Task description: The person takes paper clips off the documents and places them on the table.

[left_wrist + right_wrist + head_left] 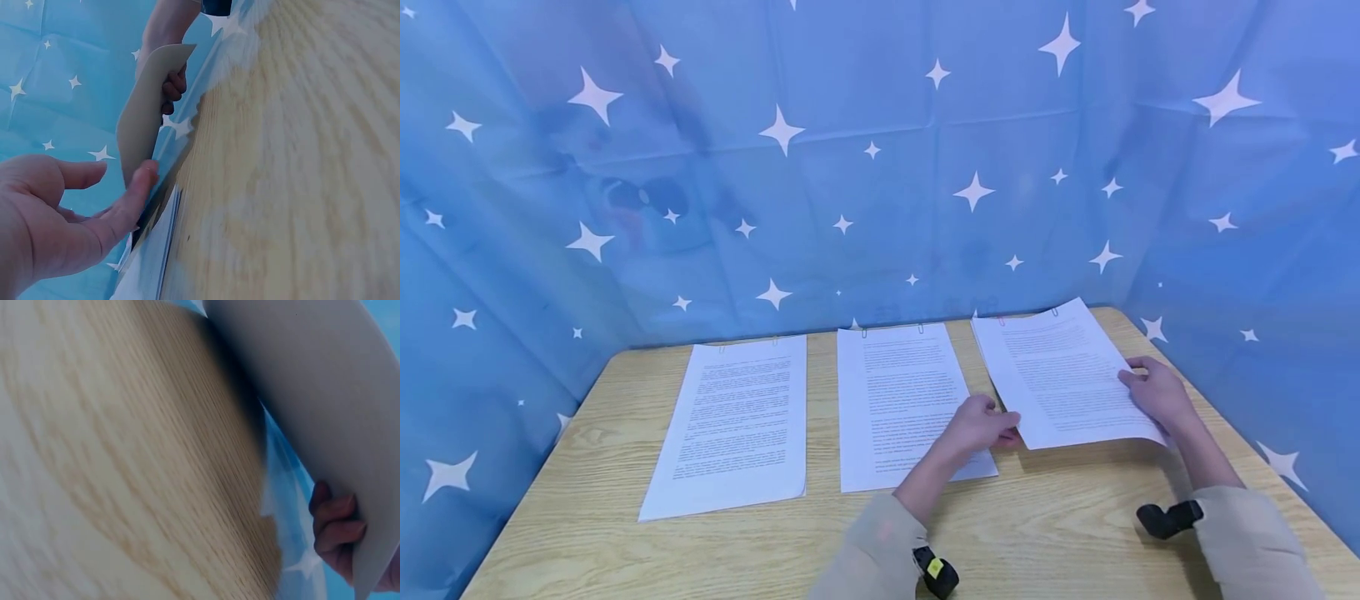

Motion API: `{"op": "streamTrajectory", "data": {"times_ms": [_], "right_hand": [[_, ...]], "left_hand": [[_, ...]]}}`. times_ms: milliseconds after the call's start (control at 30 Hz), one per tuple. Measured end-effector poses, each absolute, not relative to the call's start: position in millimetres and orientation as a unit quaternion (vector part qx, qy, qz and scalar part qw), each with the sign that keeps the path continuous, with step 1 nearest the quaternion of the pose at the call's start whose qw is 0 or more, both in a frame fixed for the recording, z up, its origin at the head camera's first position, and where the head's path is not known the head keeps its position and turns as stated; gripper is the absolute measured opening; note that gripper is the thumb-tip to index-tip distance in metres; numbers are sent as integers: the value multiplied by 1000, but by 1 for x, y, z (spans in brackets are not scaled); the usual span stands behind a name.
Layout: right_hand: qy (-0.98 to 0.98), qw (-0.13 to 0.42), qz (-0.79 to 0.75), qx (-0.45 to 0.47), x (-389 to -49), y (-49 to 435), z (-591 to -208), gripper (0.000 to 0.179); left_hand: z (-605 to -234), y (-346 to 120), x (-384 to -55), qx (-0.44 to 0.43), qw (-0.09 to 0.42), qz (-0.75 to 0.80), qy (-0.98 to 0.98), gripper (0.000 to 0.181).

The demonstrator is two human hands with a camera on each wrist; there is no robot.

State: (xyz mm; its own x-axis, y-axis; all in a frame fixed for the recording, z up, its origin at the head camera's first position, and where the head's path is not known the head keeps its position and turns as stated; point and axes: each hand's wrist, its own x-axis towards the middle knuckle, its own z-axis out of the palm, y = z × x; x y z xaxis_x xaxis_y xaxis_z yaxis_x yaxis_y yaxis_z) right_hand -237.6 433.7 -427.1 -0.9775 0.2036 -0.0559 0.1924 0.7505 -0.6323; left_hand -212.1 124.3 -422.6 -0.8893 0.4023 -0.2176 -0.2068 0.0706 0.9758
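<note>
Printed sheets (1060, 375) with a pink and a dark paper clip at their top edge lie tilted at the table's right, their near edge raised and bowed. My right hand (1157, 392) grips them by the right edge, thumb on top and fingers (337, 528) curled beneath. At their lower left corner is my left hand (977, 427); in the left wrist view its fingers (128, 203) reach to the paper's edge, and the thumb stands apart from it. Under the left forearm lies the middle set of printed sheets (902, 392), partly covered by that hand.
A third set of printed sheets (737, 425) lies at the left, also clipped at its top. All rest on a light wooden table (700, 550). Behind and beside it hangs a blue curtain (880, 192) with white stars. Each wrist wears a black camera (1168, 519).
</note>
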Motion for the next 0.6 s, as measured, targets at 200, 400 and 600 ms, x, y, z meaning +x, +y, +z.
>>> {"op": "streamTrajectory", "data": {"times_ms": [200,400,600], "right_hand": [[-932,30,349,-89,-236,431,-427,55],[-924,52,370,-76,-236,427,-429,57],[-913,57,398,-66,-235,418,-425,63]], "left_hand": [[-423,129,-213,40,199,708,676,42],[-421,126,-216,35,178,719,671,46],[-420,119,-217,41,158,731,663,36]]}}
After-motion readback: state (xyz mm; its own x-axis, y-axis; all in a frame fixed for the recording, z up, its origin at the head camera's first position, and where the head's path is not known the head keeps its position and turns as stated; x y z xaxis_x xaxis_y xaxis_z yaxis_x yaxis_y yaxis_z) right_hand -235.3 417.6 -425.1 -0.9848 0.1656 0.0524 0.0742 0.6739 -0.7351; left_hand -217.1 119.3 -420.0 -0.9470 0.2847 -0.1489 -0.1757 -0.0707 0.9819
